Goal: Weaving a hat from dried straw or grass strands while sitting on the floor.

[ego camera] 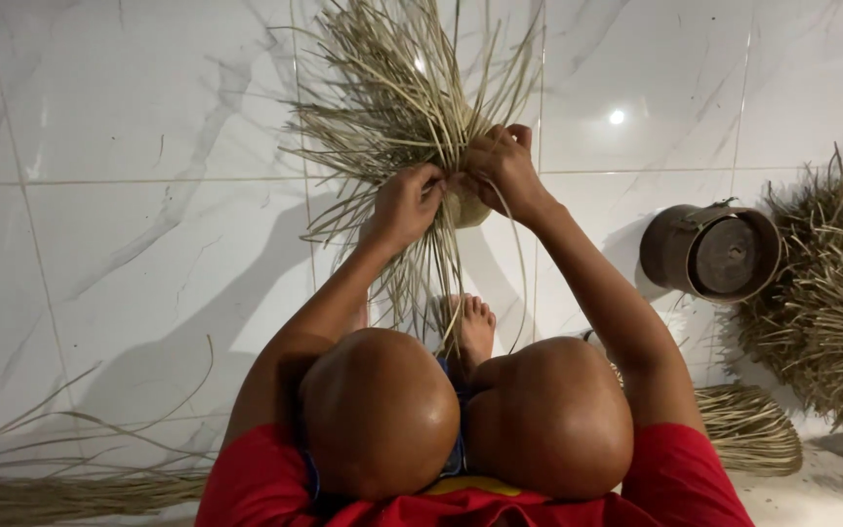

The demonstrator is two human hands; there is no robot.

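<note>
Half-woven basket [465, 200] held up in front of the raised knees, its small woven base facing the person, long loose straw strands [392, 88] fanning up and out from it and a few trailing down toward a bare foot [470, 327]. Held in the air like this, the strands seem free to hang clear and be picked one at a time. Left hand [404, 205] closed around the left side of the base, fingers curled on a bunch of strands, apparently steadying the piece. Right hand [504, 166] at the top right rim, fingertips pinching a single strand that loops down beside the wrist. Floor [148, 244] is pale marble-look tile. Toward its right edge: a round brown tin [712, 252] on its side, a bristly unfinished basket [831, 293], and a tied straw bundle [748, 429]. Loose straw [41, 488] lies along the lower left corner, within reach.
</note>
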